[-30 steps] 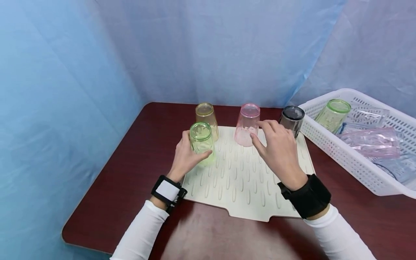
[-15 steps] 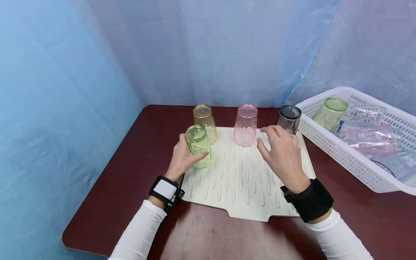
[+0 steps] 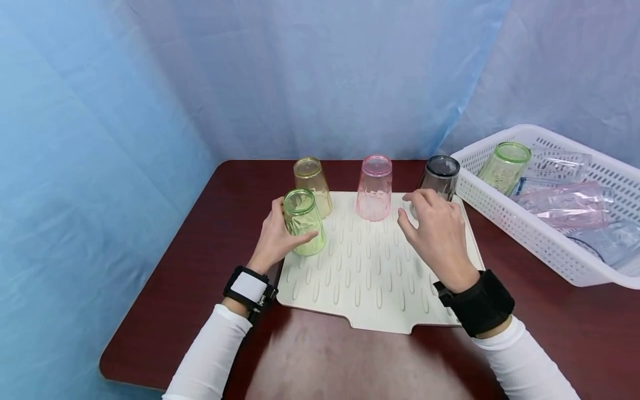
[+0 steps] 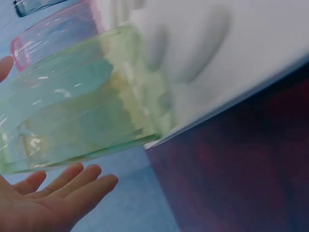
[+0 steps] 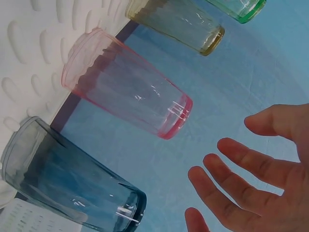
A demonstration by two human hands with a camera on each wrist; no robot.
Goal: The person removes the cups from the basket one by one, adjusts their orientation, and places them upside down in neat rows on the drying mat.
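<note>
An upturned green cup (image 3: 302,222) (image 4: 82,111) stands at the left edge of a cream ridged mat (image 3: 370,278). My left hand (image 3: 277,236) (image 4: 43,203) cups around it, thumb in front; in the left wrist view the fingers lie straight with a gap to the glass. Behind it stand upturned yellow (image 3: 312,183), pink (image 3: 375,189) (image 5: 125,89) and grey (image 3: 437,175) (image 5: 63,179) cups in a row. My right hand (image 3: 435,228) (image 5: 256,188) hovers over the mat between the pink and grey cups, fingers spread and holding nothing.
A white perforated basket (image 3: 505,205) sits at the right on the dark red table (image 3: 320,355), holding another green cup (image 3: 502,161) and clear, pink and blue cups lying on their sides. Blue curtains close in the back and left.
My right hand has come off the pink cup and drifted right, toward the grey cup. The left hand has stayed by the green cup.
</note>
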